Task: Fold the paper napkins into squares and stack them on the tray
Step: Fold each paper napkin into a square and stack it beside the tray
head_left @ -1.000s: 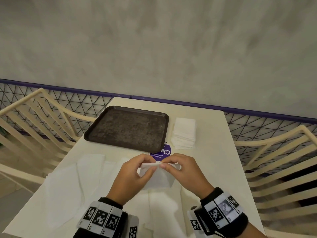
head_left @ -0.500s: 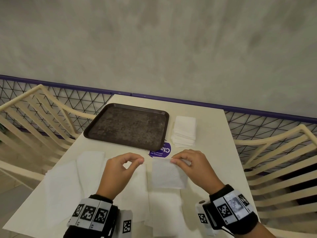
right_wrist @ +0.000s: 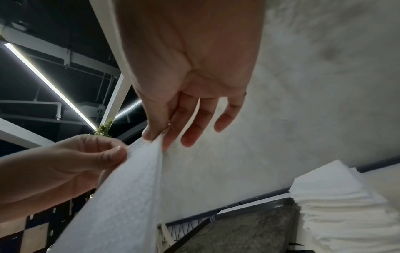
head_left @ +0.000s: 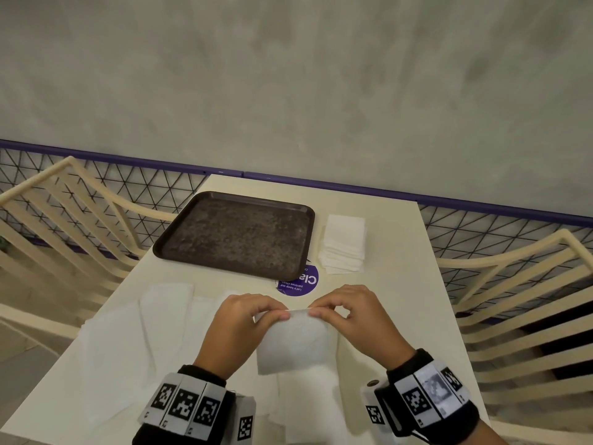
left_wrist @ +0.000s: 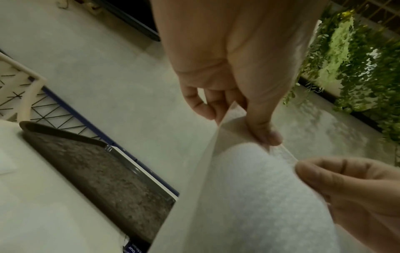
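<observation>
while pinched, napkin (head_left: 296,345) hangs, apparently upright.

cream table (head_left: 401,297) | on it, far left: dark tray (head_left: 236,234), flat | just right of tray: stack of folded white napkins (head_left: 344,244) | near tray's front right corner, partly under it: round purple sticker (head_left: 300,284) | near edge, left to centre: unfolded white napkins (head_left: 134,335), spread overlapping

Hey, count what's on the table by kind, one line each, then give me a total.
Tray: 1
Stack of folded napkins: 1
Napkin held up, pinched by left hand and right hand: 1
Purple round sticker: 1
Unfolded napkins: overlapping, cannot count
Total counted: 4
</observation>
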Demonstrator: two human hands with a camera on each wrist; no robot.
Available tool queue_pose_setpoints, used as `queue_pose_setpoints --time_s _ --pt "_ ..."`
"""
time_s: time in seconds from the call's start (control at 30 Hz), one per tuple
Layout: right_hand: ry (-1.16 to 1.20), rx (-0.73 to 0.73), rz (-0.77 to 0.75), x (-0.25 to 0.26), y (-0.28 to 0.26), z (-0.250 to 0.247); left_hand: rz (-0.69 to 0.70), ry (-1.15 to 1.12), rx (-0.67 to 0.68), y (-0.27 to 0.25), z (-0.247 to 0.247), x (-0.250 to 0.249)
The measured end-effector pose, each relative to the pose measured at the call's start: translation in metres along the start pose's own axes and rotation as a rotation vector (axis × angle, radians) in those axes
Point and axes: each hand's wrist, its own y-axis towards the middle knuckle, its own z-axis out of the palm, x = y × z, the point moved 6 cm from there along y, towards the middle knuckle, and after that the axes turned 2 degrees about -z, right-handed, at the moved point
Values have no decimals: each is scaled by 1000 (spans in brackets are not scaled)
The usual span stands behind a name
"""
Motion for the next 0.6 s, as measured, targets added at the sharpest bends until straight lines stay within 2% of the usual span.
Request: queue_pose_setpoints --time_s 0.17,0.33,0.5,0.6 --pt "78 -35 85 -7 -3 -8 -6 -37 -8 1 3 2" --pt "284 -85 230 -22 -8 -11 -81 -93 -53 3 3 8" --pt "450 164 370 -39 -20 24 -147 -163 -92 7 4 16" --pt "527 153 400 -44 -20 27 -198 -202 -96 10 9 21"
